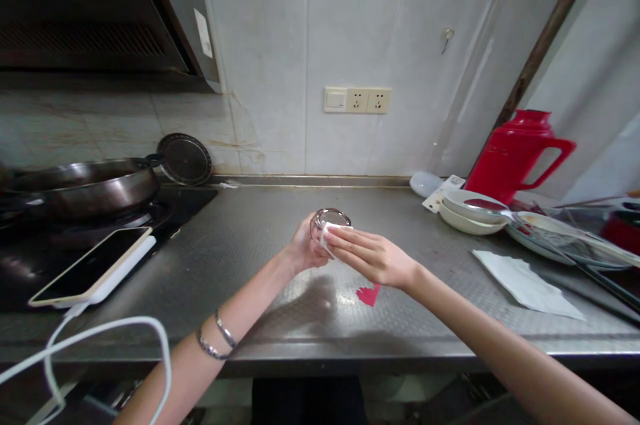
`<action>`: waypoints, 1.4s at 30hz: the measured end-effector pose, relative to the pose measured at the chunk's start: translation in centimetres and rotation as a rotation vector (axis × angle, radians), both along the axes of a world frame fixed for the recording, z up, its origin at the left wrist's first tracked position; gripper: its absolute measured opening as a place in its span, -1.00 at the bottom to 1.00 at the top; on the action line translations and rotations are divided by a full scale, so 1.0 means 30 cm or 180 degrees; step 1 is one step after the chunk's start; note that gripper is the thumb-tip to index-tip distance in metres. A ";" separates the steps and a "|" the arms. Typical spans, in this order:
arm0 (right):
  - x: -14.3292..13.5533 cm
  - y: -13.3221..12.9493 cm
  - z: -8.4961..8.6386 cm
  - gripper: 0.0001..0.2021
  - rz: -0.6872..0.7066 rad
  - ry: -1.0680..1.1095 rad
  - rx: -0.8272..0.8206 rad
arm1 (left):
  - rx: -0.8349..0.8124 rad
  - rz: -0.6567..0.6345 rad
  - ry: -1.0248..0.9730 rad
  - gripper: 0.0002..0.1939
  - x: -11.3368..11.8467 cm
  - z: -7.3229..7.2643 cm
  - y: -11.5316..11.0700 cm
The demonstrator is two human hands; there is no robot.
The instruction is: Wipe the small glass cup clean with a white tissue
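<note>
Above the middle of the steel counter, my left hand [304, 244] is wrapped round the side of a small, round, shiny vessel that looks like a clear glass [334, 216]. Its round top faces up towards me. My right hand [373, 253] has its fingers together and presses a folded white tissue [327, 238] against the near side of the glass. The right palm and thumb are mostly hidden. Below the right hand, a torn pink-red scrap [369, 294] lies on the counter.
Left, a steel pan [95, 185] sits on the stove, with a phone [93, 268] and white cable [115, 324] nearer me. Right are a red thermos [515, 155], stacked bowls [473, 217], dishes with utensils, and a white paper sheet [525, 284]. A range hood [95, 18] hangs upper left.
</note>
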State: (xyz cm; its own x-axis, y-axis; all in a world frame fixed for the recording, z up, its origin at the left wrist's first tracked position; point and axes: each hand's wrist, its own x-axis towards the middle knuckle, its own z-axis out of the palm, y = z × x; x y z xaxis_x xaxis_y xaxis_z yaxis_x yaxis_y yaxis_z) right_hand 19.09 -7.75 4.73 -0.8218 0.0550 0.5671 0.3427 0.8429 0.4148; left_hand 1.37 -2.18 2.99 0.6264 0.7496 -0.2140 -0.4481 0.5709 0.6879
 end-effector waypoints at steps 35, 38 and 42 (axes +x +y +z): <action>-0.121 0.035 -0.055 -0.71 -0.1313 0.3111 -0.1616 | 0.1471 -0.0039 0.1227 -0.32 0.004 0.017 0.022; -0.127 0.044 -0.071 -0.68 -0.1143 0.2875 -0.1202 | 0.1550 0.0007 0.1339 -0.36 0.003 0.020 0.029; -0.125 0.044 -0.071 -0.60 -0.0815 0.2037 -0.0739 | 0.1308 0.0079 0.1270 -0.39 0.014 -0.002 0.034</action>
State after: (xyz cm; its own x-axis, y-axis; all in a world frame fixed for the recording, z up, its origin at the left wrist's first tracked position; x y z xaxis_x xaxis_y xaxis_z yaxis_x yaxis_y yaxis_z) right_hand 15.35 -6.44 2.61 -0.2782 0.3786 0.8828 0.6567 0.7456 -0.1128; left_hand 1.78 -1.15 2.94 0.5381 0.8346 -0.1182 -0.1182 0.2136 0.9698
